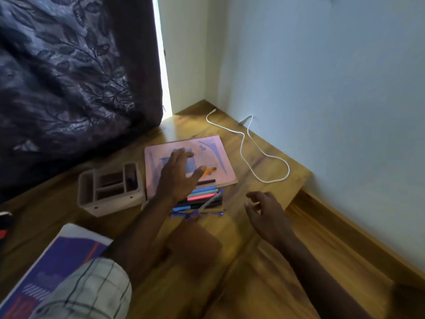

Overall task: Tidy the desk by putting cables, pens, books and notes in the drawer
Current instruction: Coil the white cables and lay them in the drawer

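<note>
My left hand [178, 174] hovered fingers spread and empty over the pink book [207, 148], nearer than my open, empty right hand [266, 215]; the pens [202, 199] lay crosswise just below it.

Single head view; looks forward-down, close over desk [241, 226] corner by wall [322, 88].

Surfaces: mostly wood, paper, plastic.
Golden varnished wooden desk [264, 162] glossy; pink paper-covered book [207, 146] matt; grey plastic organiser tray [110, 203] matt; dark leaf-patterned cloth curtain [69, 77] sheeny.
</note>
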